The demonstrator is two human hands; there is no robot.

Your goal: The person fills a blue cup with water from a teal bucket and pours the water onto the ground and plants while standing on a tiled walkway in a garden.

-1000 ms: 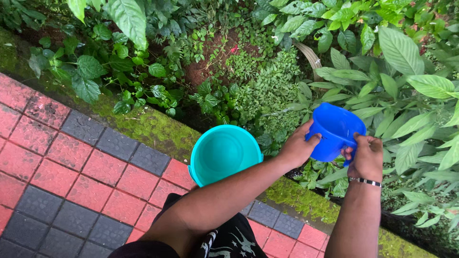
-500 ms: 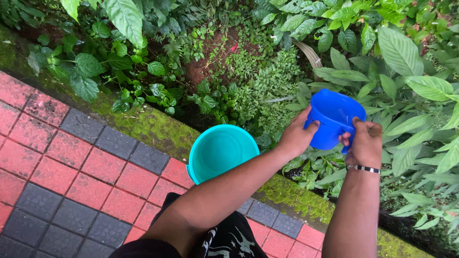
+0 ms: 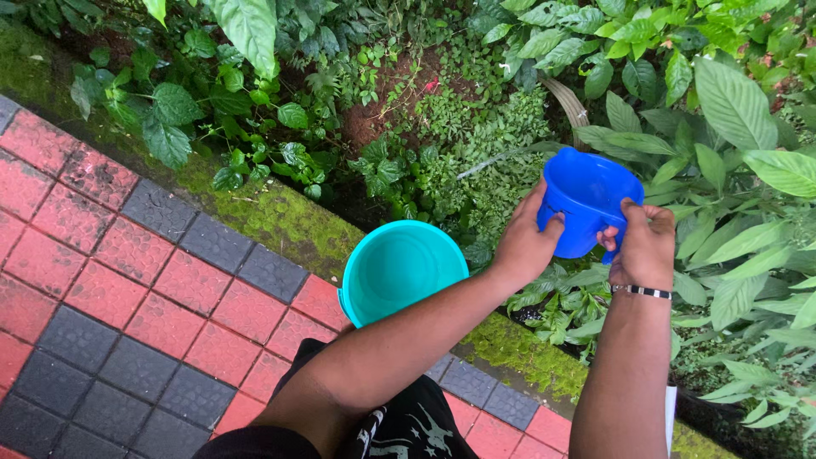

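Observation:
A blue plastic scoop cup (image 3: 586,195) is held over the green plants, tilted away from me. My left hand (image 3: 525,242) grips its near left side. My right hand (image 3: 642,246), with a thin bracelet at the wrist, grips its handle side on the right. A teal bucket (image 3: 399,270) stands on the paving edge just left of my left forearm; I cannot tell from here whether it holds water.
Red and dark grey paving blocks (image 3: 127,289) cover the lower left. A mossy kerb (image 3: 272,217) runs diagonally between paving and garden bed. Leafy plants (image 3: 731,127) and bare soil (image 3: 382,110) fill the top and right. My dark clothing (image 3: 399,429) shows at the bottom.
Both hands have lifted the blue cup slightly up and a little to the left over the plants. The view has shifted a bit; the teal bucket stays put.

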